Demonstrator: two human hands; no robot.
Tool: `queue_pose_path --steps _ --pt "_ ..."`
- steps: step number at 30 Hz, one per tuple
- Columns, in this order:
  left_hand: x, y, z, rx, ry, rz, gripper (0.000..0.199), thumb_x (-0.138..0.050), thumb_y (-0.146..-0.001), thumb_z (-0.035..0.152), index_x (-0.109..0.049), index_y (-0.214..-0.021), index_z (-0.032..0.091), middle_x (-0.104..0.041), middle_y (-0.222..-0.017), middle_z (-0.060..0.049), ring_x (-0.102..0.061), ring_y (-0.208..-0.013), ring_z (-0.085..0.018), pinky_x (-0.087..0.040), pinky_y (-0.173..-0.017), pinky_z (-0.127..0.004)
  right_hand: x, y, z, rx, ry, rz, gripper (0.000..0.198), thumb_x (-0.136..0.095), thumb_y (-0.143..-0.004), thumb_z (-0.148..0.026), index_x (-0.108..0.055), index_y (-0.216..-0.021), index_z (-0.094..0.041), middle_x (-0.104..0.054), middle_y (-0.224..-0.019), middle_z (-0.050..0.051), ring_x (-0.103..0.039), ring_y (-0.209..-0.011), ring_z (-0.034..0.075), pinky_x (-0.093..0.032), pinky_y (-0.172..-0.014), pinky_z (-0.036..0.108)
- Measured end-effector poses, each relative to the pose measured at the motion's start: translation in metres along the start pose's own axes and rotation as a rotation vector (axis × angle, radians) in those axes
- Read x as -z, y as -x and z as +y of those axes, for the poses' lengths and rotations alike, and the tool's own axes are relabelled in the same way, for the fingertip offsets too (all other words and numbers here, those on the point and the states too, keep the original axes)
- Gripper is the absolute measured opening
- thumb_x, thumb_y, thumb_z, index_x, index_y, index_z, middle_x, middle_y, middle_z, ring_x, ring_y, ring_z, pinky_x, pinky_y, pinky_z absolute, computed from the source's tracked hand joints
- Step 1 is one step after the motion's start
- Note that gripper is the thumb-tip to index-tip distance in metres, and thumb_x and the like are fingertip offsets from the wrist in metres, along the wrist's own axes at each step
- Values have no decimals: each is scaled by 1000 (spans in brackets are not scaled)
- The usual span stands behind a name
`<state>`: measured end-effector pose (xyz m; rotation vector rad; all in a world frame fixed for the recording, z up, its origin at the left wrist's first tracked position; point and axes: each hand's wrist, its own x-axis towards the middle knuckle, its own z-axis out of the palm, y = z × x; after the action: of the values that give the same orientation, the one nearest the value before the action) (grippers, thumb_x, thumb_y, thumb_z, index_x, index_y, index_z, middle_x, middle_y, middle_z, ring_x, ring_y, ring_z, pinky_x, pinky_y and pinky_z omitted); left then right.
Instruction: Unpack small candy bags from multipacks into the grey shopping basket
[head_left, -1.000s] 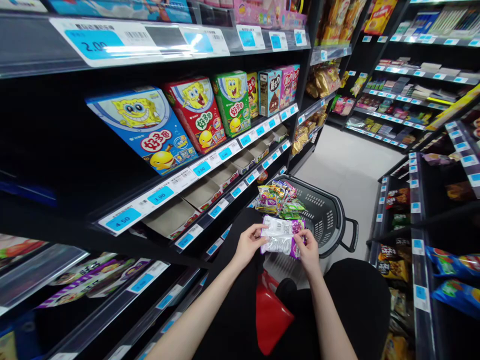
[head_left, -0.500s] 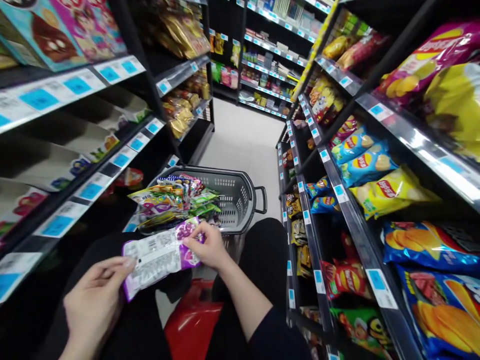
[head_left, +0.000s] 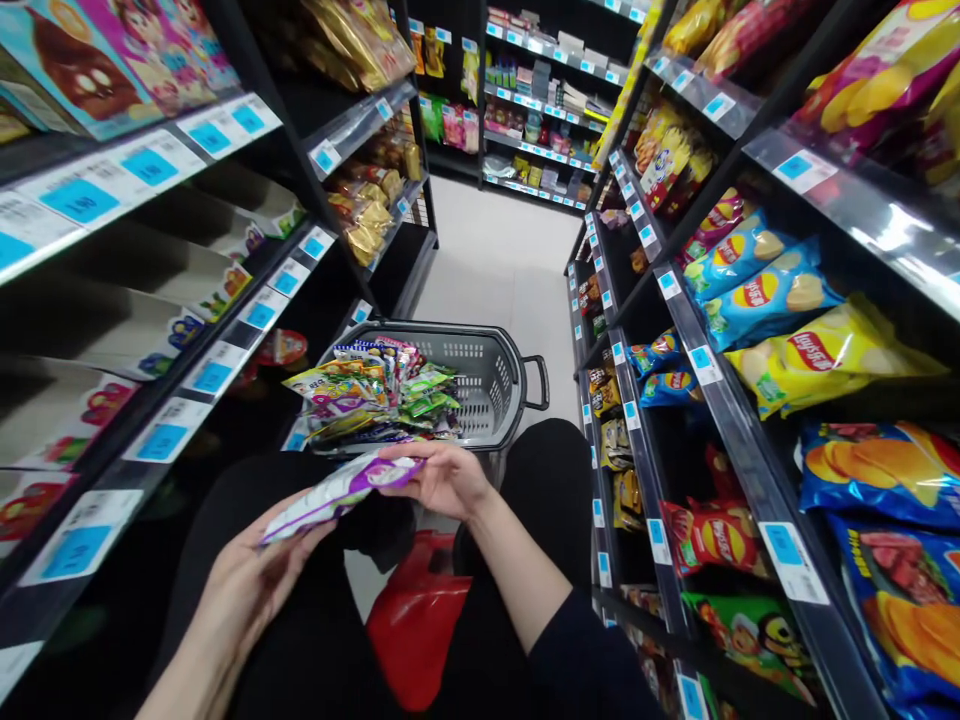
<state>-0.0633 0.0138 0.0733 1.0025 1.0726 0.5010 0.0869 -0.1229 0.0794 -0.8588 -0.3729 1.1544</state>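
Left hand (head_left: 251,565): fingers under and along the near end of one white-and-purple snack packet (head_left: 341,495). Right hand (head_left: 454,482): thumb and fingers closed on the packet's other end. The packet is held tilted above the lap, just on the near side of the basket and outside it.

Shopping basket (head_left: 512,375), grey plastic, slotted walls, handle at right: contains a heap of small snack packets (head_left: 360,385), multicoloured at left, with green packets (head_left: 429,392) beside them; count cannot be told. The right part shows bare wall and bottom.

Between the knees: one red glossy object (head_left: 420,620), kind unclear.

Left shelving: open cardboard display trays (head_left: 142,270) in a row, plain interiors showing; printed cartons (head_left: 82,60) on the tier above; gold-wrapped packs (head_left: 367,235) farther off.

Right shelving: crisp bags in tiers, including yellow (head_left: 832,355), light blue (head_left: 769,295) and red (head_left: 716,537).
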Motion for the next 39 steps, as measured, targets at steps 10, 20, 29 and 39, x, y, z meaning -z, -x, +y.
queue_pose_path --steps 10,20,29,39 --pt "-6 2 -16 -243 -194 -62 26 -73 -62 30 -51 -57 18 -44 -33 9 -50 -35 -11 -38 -33 -18 19 -3 8 -114 314 322 27 -72 -72 -30 -57 -56 -16 -47 -32 -10 -41 -25 5 -27 -29 16" --pt "-7 7 -18 -225 -184 -209 31 -70 -68 43 -59 -71 15 -67 -60 -2 -64 -53 -17 -50 -48 -26 26 1 7 -41 353 320 39 -64 -76 -55 -58 -73 -17 -62 -56 -4 -59 -48 11 -45 -44 21" --pt "3 2 -29 -182 -96 -145 33 -81 -55 28 -60 -76 14 -64 -54 2 -52 -43 -9 -40 -43 -18 30 7 23 42 363 324 44 -84 -52 -43 -62 -83 -21 -66 -78 -1 -61 -73 15 -49 -71 26" --pt "-2 -53 -52 -64 -133 -49 48 -63 -78 32 -47 -121 18 -73 -98 -10 -69 -81 -21 -56 -68 -32 65 -71 37 -196 851 357 61 -50 -75 -68 -71 -72 -10 -71 -66 13 -67 -67 29 -52 -65 39"
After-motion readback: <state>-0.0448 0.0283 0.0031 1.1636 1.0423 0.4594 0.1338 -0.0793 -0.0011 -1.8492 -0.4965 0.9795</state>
